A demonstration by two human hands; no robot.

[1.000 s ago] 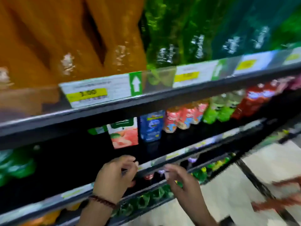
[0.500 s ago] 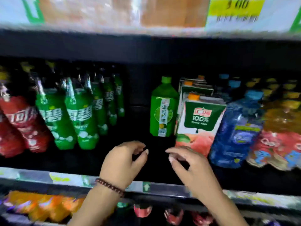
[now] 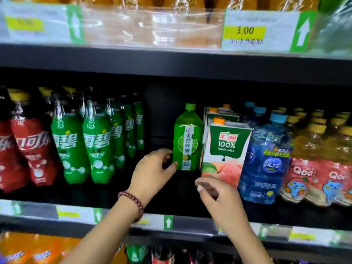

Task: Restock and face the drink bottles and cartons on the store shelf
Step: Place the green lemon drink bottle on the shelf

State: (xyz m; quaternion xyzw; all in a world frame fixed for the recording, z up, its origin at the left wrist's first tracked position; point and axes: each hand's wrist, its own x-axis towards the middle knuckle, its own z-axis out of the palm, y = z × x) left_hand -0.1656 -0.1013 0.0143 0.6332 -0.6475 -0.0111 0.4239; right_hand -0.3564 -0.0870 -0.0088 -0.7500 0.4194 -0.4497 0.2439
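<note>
One green bottle (image 3: pixel 185 138) — upright, label forward — beside left hand (image 3: pixel 152 172).

Middle shelf (image 3: pixel 181 199), dark-decked, as seen from my position, with a price-label rail (image 3: pixel 168 221) along its front edge. Standing on it, left to right: red cola bottles (image 3: pixel 36 149); rows of green soda bottles (image 3: pixel 97 143) running back into the depth; a gap of bare deck; a single green citrus-drink bottle (image 3: pixel 187 138) set back from the edge; peach juice cartons (image 3: pixel 225 149) in file, just beside it; a blue water bottle (image 3: pixel 266 159) with others behind; orange drink bottles with red labels (image 3: pixel 314 164) at the right. The shelf above (image 3: pixel 171 60) carries shrink-wrapped orange bottles (image 3: pixel 152 21).
</note>
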